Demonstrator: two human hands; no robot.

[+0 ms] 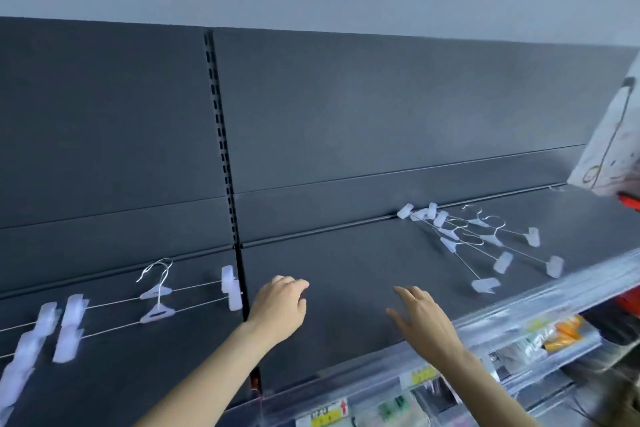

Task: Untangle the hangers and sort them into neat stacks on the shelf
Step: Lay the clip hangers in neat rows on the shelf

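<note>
A dark shelf runs across the view. On its left part lie clear clip hangers with wire hooks, side by side in rows. A tangled heap of the same hangers lies at the back right of the shelf. My left hand hovers over the shelf's middle with fingers loosely curled, holding nothing. My right hand is beside it, fingers spread and straight, also with nothing in it, left of and nearer than the tangled heap. Neither hand touches a hanger.
A dark back panel with a slotted upright rises behind the shelf. A white patterned bag hangs at the right edge. Clear price-label strips edge the shelf front, with packaged goods on lower shelves.
</note>
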